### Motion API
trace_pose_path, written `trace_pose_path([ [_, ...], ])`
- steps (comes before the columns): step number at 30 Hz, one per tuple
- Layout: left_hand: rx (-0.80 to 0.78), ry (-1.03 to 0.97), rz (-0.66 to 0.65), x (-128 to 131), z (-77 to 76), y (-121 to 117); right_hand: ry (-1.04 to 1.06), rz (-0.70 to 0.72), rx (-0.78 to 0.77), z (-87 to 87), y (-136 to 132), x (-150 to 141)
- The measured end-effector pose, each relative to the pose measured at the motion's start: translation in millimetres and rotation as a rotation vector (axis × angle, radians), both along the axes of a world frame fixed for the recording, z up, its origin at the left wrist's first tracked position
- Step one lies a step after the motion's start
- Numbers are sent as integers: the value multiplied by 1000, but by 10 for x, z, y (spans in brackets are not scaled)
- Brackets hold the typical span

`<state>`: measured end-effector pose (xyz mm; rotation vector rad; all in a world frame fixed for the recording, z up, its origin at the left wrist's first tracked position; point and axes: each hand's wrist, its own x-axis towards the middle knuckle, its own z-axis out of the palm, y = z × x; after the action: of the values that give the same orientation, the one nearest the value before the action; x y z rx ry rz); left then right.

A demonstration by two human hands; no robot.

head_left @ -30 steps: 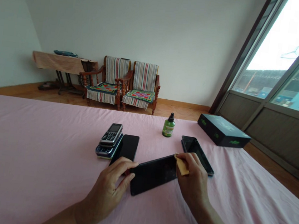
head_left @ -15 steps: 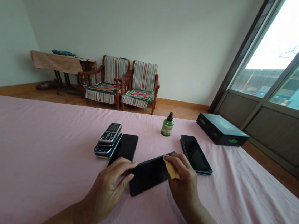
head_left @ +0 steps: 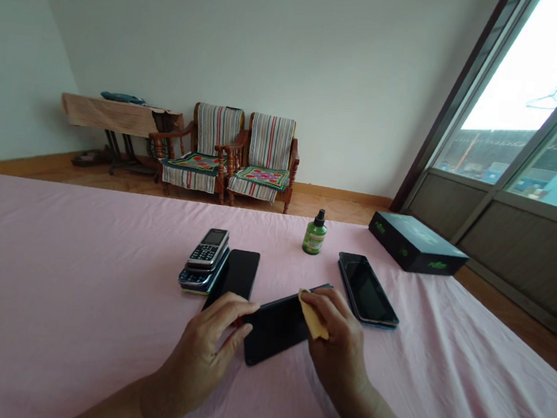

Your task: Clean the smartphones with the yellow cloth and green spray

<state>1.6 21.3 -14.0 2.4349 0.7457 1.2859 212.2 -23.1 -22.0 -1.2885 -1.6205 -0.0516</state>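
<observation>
Tilted above the pink cloth is a black smartphone (head_left: 274,333), its left end pinched between thumb and fingers of my left hand (head_left: 205,345). My right hand (head_left: 339,333) grips a folded yellow cloth (head_left: 313,319) against the phone's upper edge and screen, covering the right end in part. Behind my left hand lies another dark smartphone (head_left: 241,272), partly hidden by my fingers. Beside it, several older phones are stacked, with a silver keypad phone (head_left: 208,249) on top. To the right of my right hand rests a black tablet-like device (head_left: 367,289), on something with a blue edge.
A green spray bottle (head_left: 314,233) stands upright near the far edge of the pink sheet (head_left: 72,293). A flat black box (head_left: 415,241) with green markings sits at the far right. Beyond are two wooden chairs (head_left: 268,147), a cloth-covered table (head_left: 112,116) and a window (head_left: 504,127).
My right hand has slid the yellow cloth slightly left along the phone. My left hand keeps its hold. The whole view has shifted a little.
</observation>
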Motion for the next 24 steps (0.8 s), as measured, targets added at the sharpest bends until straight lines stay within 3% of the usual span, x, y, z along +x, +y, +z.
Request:
trace_pose_path([
  [8,-26,6,-18,-7,4,-17,-54,152,29,11,-78,-278],
  [19,22,11,-29,-9,-5,-27,18,-227,-58,69,25,279],
  [21,29,16,-26,-10,-13,-36,13,-208,-43,56,15,271],
  [24,54,24,-22,-15,-21,-54,-4,-71,-13,23,-43,70],
])
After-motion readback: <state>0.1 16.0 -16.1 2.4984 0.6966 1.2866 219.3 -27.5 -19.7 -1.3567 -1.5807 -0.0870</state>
